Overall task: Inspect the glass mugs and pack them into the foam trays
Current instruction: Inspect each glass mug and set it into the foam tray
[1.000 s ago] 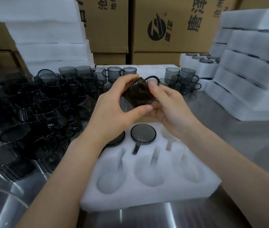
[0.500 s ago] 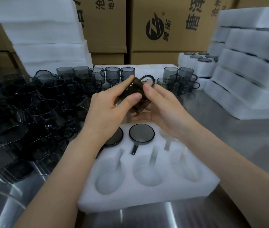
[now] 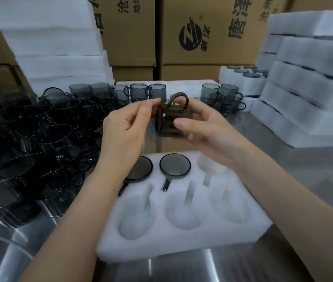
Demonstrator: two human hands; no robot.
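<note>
Above foam tray (image 3: 182, 247) (mug heap (image 3: 45, 139) leftward), right hand (image 3: 208, 133) grips mug (image 3: 170, 119).

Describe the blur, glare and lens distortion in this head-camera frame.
Head view: the held smoky grey glass mug is motion-blurred; bright glare streaks cross the steel table near the bottom edge; wide-angle distortion tilts the brown cardboard boxes and the white foam stacks outward.

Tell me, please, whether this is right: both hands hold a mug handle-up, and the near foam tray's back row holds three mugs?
Not three: the head view shows two in the back row of the foam tray: the left mug and the middle mug. The left hand and right hand hold the raised mug handle-up.
</note>
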